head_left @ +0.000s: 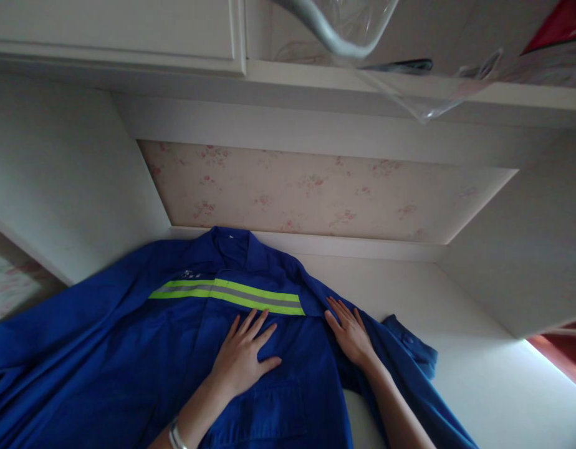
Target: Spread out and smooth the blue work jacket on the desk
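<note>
White desk surface (479, 374) set in a recess: white side panels, floral wallpaper (316, 193) at the back, cabinet door (115, 28) and shelf overhead. Clear plastic bag (386, 68) hangs from the shelf edge, upper right. Blue work jacket (129, 349) lies spread front-up on the desk, collar toward the wall, reflective yellow-grey stripe (232, 294) across the chest. Left hand (244, 358) flat, fingers spread, pressed on the chest below the stripe; nothing gripped. Right hand (350, 330) flat and open on the jacket's shoulder beside the sleeve cuff (412, 346). Bracelet (176, 434) on left wrist. Jacket's lower part cut off; small chest emblem unreadable.
</note>
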Tool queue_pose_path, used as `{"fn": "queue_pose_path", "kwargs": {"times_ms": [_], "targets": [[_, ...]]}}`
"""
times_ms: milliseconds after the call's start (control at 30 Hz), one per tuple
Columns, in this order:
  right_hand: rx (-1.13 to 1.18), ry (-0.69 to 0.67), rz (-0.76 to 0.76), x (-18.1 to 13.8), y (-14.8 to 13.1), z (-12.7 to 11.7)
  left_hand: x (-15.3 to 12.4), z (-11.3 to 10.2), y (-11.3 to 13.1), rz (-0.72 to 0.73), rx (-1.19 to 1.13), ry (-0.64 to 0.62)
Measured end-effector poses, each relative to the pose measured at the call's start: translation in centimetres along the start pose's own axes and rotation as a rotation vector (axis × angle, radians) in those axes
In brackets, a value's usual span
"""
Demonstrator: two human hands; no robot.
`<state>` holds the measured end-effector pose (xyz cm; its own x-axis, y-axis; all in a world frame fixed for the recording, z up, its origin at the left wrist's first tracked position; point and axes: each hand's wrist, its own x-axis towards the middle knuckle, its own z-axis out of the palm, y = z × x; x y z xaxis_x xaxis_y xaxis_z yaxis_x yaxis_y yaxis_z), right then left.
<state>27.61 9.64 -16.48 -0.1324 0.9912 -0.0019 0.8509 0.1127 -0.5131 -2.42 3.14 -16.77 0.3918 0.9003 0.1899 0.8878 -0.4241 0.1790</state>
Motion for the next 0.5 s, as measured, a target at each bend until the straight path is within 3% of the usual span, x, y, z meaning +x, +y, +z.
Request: {"fn": "queue_pose_path", "kwargs": {"times_ms": [200,333,433,500], "targets": [[0.020,0.157,0.018,0.2,0.7,1.0,0.2,0.1,0.2,-0.021,-0.019,0.039],[0.034,0.205,-0.006,0.2,0.6,1.7,0.7,0.3,0.5,-0.021,-0.155,0.108],[0.128,0.223,-0.015,0.3,0.8,1.4,1.0,0.0,1.0,-0.028,-0.208,0.155],[0.256,0.221,0.061,0.4,1.0,0.9,0.9,-0.6,1.2,-0.020,-0.221,0.185]]}}
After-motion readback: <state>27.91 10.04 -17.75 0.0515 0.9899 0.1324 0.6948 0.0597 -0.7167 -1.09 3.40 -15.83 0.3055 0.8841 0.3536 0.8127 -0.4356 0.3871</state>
